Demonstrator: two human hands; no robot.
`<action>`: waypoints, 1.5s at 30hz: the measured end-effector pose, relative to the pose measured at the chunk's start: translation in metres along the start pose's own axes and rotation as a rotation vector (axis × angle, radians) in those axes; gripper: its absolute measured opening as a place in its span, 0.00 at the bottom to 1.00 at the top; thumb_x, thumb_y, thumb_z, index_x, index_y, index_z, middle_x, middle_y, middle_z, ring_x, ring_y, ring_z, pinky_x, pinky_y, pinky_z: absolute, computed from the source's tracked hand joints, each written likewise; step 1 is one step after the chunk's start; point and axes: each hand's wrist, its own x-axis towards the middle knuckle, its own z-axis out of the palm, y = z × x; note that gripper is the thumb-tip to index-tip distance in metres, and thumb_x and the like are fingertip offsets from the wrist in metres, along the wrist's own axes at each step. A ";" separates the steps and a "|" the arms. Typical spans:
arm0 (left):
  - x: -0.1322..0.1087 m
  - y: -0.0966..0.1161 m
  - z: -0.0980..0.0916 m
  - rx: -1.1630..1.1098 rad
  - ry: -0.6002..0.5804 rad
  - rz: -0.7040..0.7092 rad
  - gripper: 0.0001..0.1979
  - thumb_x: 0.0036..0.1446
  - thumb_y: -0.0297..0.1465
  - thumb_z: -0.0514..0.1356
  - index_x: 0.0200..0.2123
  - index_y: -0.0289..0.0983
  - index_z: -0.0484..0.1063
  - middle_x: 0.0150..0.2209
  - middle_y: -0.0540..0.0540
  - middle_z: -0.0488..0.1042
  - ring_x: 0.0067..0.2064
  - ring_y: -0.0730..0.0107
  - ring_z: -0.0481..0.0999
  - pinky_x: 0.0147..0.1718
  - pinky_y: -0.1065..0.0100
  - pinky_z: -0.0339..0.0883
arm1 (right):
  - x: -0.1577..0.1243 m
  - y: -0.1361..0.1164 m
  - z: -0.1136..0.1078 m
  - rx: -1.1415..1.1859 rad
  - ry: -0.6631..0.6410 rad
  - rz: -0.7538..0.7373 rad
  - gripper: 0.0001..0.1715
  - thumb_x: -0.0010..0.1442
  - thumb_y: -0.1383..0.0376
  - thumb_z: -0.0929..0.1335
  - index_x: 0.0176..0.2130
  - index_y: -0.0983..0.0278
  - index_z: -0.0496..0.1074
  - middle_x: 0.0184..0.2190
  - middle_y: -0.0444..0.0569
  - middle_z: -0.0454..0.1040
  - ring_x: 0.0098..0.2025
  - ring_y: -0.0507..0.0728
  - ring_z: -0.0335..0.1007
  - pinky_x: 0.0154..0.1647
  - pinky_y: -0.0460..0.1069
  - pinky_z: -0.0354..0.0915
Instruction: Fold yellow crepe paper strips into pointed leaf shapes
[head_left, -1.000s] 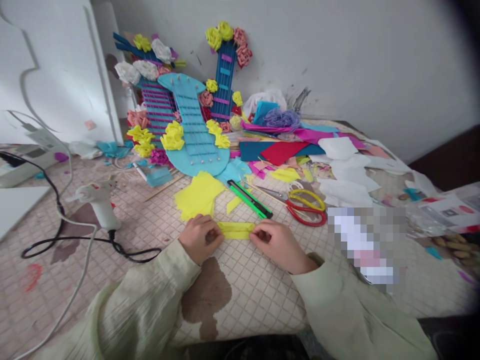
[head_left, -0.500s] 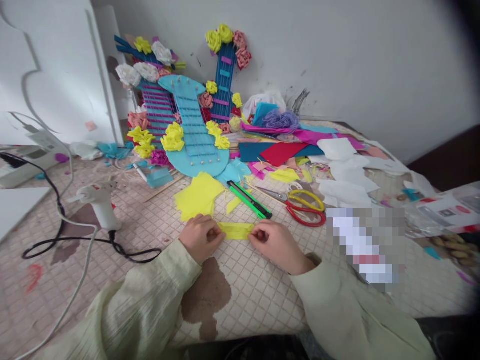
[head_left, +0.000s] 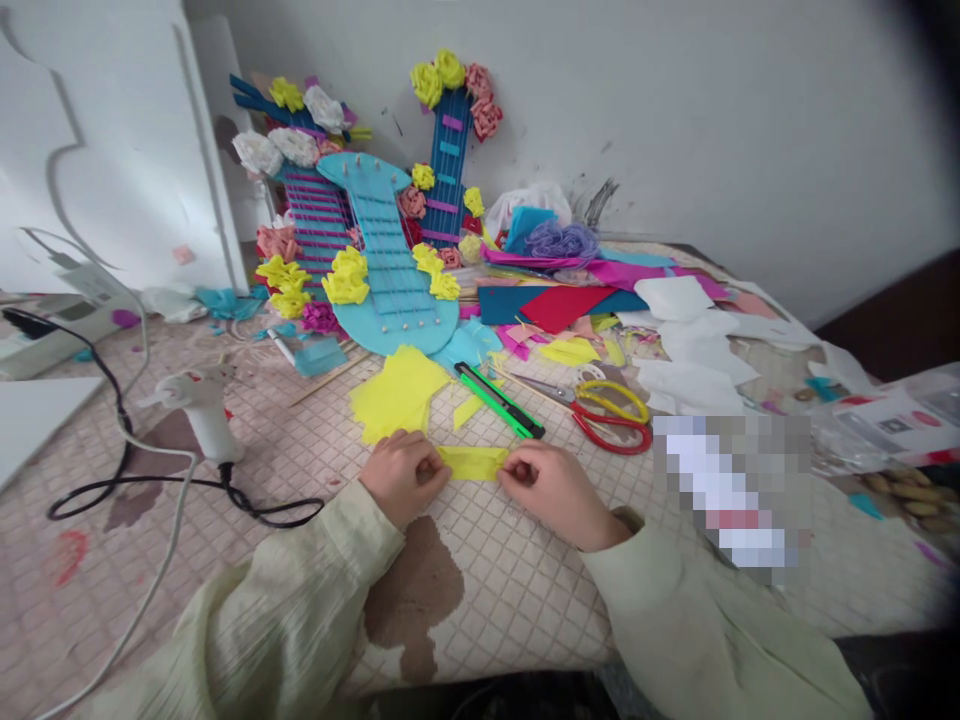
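Paper strip [head_left: 472, 463] (yellow, creased), head view: we pinch its two ends, left hand [head_left: 400, 476] and right hand [head_left: 553, 492] each closed thumb-to-finger; it spans between them, just our side of the yellow paper sheets [head_left: 397, 393] and green utility knife [head_left: 499, 400].

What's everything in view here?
paper strip: one, yellow, centre
paper sheets: pile, yellow, centre
utility knife: one, green and black, centre
scissors: one, red and yellow, centre right
glue gun: one, white, left
flowered instrument models: at least three, blue, back
loose papers: many, mixed, back right
yarn: one bundle, purple, back
plastic bag: one, clear, right
pixelated item: one, whitish, right
cords: several, black, white, left
panel: one, white, back left
tablecloth: one, beige, beneath
sleeves: two, pale green, foreground
left hand: one, strip's left end
right hand: one, strip's right end
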 end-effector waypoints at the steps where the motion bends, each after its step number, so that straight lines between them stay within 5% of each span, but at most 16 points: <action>1: 0.000 0.000 0.000 0.003 0.000 0.002 0.07 0.46 0.31 0.56 0.20 0.36 0.66 0.22 0.49 0.66 0.29 0.70 0.64 0.30 0.67 0.56 | 0.000 0.000 0.000 -0.001 0.001 -0.001 0.07 0.48 0.68 0.64 0.20 0.64 0.65 0.20 0.42 0.64 0.23 0.49 0.59 0.24 0.44 0.56; 10: -0.004 0.004 -0.004 0.053 0.094 -0.029 0.07 0.44 0.33 0.58 0.28 0.37 0.67 0.24 0.51 0.66 0.31 0.67 0.65 0.33 0.64 0.52 | 0.000 0.000 0.001 -0.027 0.009 -0.002 0.07 0.47 0.68 0.65 0.20 0.64 0.64 0.20 0.41 0.63 0.23 0.48 0.59 0.25 0.44 0.56; 17: -0.006 0.007 -0.011 0.074 0.091 -0.067 0.04 0.43 0.32 0.58 0.24 0.38 0.67 0.23 0.51 0.65 0.31 0.67 0.65 0.32 0.64 0.50 | -0.004 0.001 0.001 -0.009 0.020 -0.015 0.03 0.48 0.67 0.65 0.24 0.64 0.65 0.24 0.42 0.63 0.24 0.48 0.60 0.25 0.44 0.56; 22: -0.006 0.008 -0.011 0.044 0.088 -0.070 0.03 0.41 0.31 0.58 0.23 0.38 0.67 0.24 0.49 0.65 0.32 0.66 0.65 0.32 0.65 0.51 | -0.009 -0.008 0.000 -0.212 0.058 -0.225 0.09 0.54 0.71 0.62 0.36 0.62 0.69 0.31 0.47 0.64 0.35 0.53 0.59 0.35 0.49 0.54; 28: -0.006 0.006 -0.009 0.018 0.095 -0.060 0.03 0.41 0.31 0.58 0.23 0.38 0.67 0.25 0.49 0.66 0.32 0.66 0.64 0.32 0.64 0.53 | -0.010 -0.023 0.002 -0.465 -0.072 -0.432 0.15 0.59 0.70 0.60 0.43 0.54 0.67 0.30 0.46 0.60 0.35 0.55 0.54 0.33 0.51 0.46; 32: -0.005 0.003 -0.007 0.004 0.103 -0.042 0.02 0.41 0.30 0.57 0.22 0.38 0.67 0.26 0.49 0.66 0.33 0.65 0.64 0.33 0.64 0.53 | -0.011 -0.021 0.003 -0.464 -0.083 -0.415 0.15 0.58 0.68 0.61 0.43 0.51 0.67 0.31 0.46 0.61 0.36 0.55 0.52 0.33 0.52 0.44; 38: -0.005 0.004 -0.005 -0.036 0.106 0.002 0.05 0.42 0.28 0.56 0.27 0.38 0.70 0.31 0.47 0.67 0.36 0.63 0.63 0.35 0.62 0.53 | -0.015 0.000 -0.003 -0.331 0.006 -0.313 0.13 0.55 0.71 0.64 0.29 0.54 0.74 0.28 0.45 0.62 0.36 0.54 0.53 0.33 0.52 0.42; 45: -0.007 0.007 -0.003 -0.013 0.128 0.062 0.14 0.42 0.24 0.55 0.34 0.44 0.73 0.35 0.47 0.65 0.37 0.64 0.61 0.36 0.61 0.53 | -0.019 0.008 -0.007 -0.273 0.040 -0.289 0.13 0.52 0.72 0.65 0.31 0.54 0.74 0.30 0.45 0.63 0.37 0.54 0.55 0.36 0.51 0.44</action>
